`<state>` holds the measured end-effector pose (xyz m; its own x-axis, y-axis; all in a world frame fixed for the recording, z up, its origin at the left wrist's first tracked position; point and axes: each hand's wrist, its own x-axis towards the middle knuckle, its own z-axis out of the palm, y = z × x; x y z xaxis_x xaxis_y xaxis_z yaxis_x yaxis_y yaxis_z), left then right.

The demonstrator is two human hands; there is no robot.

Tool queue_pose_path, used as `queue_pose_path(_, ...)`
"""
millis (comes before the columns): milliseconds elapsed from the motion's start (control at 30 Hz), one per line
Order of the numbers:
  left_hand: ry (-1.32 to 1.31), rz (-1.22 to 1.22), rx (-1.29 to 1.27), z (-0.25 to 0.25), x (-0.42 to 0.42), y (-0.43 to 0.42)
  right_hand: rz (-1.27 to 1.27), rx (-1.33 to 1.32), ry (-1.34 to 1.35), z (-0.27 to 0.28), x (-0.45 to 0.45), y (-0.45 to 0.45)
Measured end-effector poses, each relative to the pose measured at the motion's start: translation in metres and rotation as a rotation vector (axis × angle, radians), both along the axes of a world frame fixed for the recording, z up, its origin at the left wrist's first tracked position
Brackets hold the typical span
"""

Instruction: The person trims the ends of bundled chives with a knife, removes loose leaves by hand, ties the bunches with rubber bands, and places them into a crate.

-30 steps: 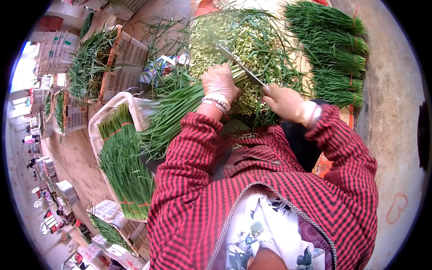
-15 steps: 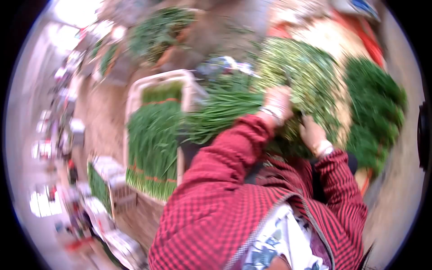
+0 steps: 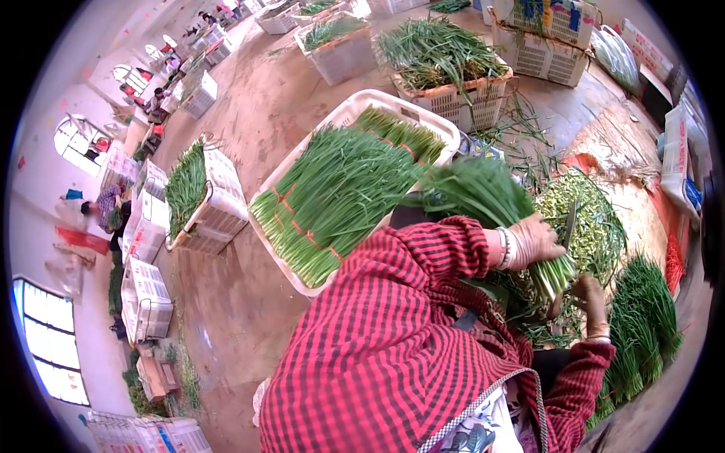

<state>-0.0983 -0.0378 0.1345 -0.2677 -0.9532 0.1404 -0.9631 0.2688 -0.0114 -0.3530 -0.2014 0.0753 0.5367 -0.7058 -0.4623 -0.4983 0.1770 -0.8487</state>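
Note:
My left hand point(image 3: 535, 243), with bracelets at the wrist, is wrapped round a bunch of long green stalks point(image 3: 483, 189). The pale cut ends point down and to the right, and the leaves spread to the upper left. My right hand point(image 3: 590, 300) is just right of the cut ends, its fingers curled. A knife blade point(image 3: 572, 220) stands up over the heap of pale trimmings point(image 3: 596, 234); where its handle lies I cannot make out. To the left, a white crate point(image 3: 370, 98) holds banded bundles of stalks point(image 3: 340, 177).
A crate of loose greens point(image 3: 453, 106) stands beyond the white crate. Tied green bundles point(image 3: 642, 325) lie at the right. Another crate point(image 3: 219, 200) sits on the floor at the left. Farther off, a person point(image 3: 106, 208) is among stacked white crates point(image 3: 147, 298).
The view has swung left. My left hand has lifted and turned the bunch so its cut ends point down. My right hand has moved below the left; the knife's tilt has changed.

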Motion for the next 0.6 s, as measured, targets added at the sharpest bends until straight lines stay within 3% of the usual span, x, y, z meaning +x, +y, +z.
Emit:
queue_pose_path(100,0.015,-0.192,-0.436,0.013,-0.013,0.01,0.107,0.264,-0.385,0.05,0.002,0.012)
queue_pose_path(133,-0.029,-0.188,-0.486,0.024,-0.017,0.015,0.245,0.33,-0.551,0.05,0.007,0.018)
queue_pose_path(167,-0.076,-0.19,-0.538,0.031,-0.021,0.022,0.25,0.323,-0.548,0.036,0.014,0.019)
queue_pose_path(200,-0.289,-0.037,-0.632,0.03,-0.022,0.031,0.216,0.464,-0.652,0.01,0.023,0.018)
queue_pose_path(233,0.122,-0.103,-0.585,0.022,-0.028,0.021,0.157,0.605,-0.751,-0.021,0.025,0.018)
queue_pose_path(300,0.428,0.003,-0.617,0.004,-0.021,0.03,-0.053,0.857,-0.952,-0.065,-0.019,0.027)
queue_pose_path(333,0.484,0.222,-0.271,0.005,-0.023,0.037,-0.147,0.741,-0.762,-0.043,-0.001,0.057)
queue_pose_path(367,0.526,0.238,-0.361,-0.018,-0.019,0.039,-0.227,0.645,-0.558,-0.02,0.019,0.087)
queue_pose_path(400,0.637,0.2,-0.473,-0.048,-0.015,0.047,-0.212,0.476,-0.573,-0.009,0.029,0.107)
queue_pose_path(433,0.89,0.469,-0.307,-0.069,-0.022,0.063,-0.205,0.304,-0.575,0.002,0.038,0.127)
queue_pose_path(533,1.736,0.741,0.376,-0.148,-0.007,0.076,-0.157,0.326,-0.596,0.0,0.041,0.133)
queue_pose_path(567,2.204,0.618,0.637,-0.192,0.002,0.07,-0.101,0.355,-0.561,0.022,0.05,0.137)
queue_pose_path(600,2.382,0.512,0.642,-0.177,-0.003,0.069,-0.108,0.329,-0.539,0.04,0.056,0.146)
